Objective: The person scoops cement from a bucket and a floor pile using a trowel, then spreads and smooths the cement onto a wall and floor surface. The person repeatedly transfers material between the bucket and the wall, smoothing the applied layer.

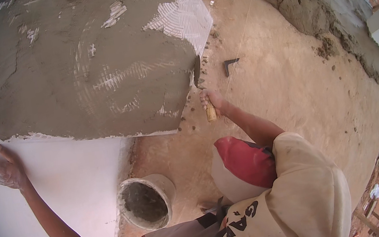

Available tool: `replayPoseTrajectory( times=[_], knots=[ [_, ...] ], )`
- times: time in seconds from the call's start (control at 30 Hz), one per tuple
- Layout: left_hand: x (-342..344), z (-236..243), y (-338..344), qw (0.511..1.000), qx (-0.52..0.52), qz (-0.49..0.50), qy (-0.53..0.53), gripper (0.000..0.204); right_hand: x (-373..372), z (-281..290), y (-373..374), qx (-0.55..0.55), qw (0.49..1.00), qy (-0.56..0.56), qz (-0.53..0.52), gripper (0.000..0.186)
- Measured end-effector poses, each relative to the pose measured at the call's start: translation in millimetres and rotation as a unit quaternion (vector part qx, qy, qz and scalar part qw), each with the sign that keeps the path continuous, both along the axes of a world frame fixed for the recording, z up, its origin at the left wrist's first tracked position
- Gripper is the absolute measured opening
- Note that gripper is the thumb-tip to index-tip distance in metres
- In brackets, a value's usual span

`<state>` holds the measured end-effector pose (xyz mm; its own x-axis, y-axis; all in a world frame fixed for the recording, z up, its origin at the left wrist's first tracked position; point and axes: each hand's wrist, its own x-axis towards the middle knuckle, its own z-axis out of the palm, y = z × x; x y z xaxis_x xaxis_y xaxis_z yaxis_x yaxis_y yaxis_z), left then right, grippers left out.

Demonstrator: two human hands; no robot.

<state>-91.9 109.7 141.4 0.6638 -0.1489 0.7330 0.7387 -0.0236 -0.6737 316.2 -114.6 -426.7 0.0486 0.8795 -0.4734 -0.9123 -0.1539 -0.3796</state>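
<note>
My right hand (212, 100) is wrapped round the wooden handle of a trowel (211, 113). Its dark blade (197, 71) stands at the right-hand edge of a surface coated with grey mortar (136, 97). At the far left, my left hand (3, 169) is at the white bare wall (67, 162), just below the lower edge of the coating. Its fingers are apart, slightly bent, and hold nothing. Ridged white patches (183, 17) show at the coating's upper right corner, and thin scraped streaks run across its middle.
A bucket (163, 184) with grey mortar inside stands near my knees. A dark L-shaped piece (227, 66) lies on the brown floor (284, 93), near a thin taut line. A heap of wet mortar (316, 9) spreads at the far right. Wooden pieces (369, 221) lie at lower right.
</note>
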Motion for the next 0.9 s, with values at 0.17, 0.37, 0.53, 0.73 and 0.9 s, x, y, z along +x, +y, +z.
replayPoseTrajectory(
  times=[0.17, 0.37, 0.53, 0.73, 0.9],
  knots=[
    [-6, 1, -1, 1.000, -0.014, 0.019, -0.012, 0.054, -18, -4, 14, -0.051, 0.999, -0.019, -0.004, 0.002],
    [-10, 3, 3, 1.000, -0.021, -0.017, 0.009, 0.055, -55, 41, 22, -0.051, 0.994, -0.094, -0.009, 0.004],
    [-8, -5, 6, 0.999, -0.037, 0.018, -0.034, 0.056, -62, 69, 4, 0.019, 0.985, -0.171, -0.002, 0.008],
    [-11, -1, -1, 0.999, -0.048, -0.002, -0.017, 0.057, -4, 71, 11, 0.024, 0.997, -0.066, -0.037, 0.009],
    [-2, 1, -2, 0.999, -0.038, -0.016, 0.004, 0.058, 66, 10, 41, 0.014, 0.997, 0.003, -0.076, 0.003]
  ],
)
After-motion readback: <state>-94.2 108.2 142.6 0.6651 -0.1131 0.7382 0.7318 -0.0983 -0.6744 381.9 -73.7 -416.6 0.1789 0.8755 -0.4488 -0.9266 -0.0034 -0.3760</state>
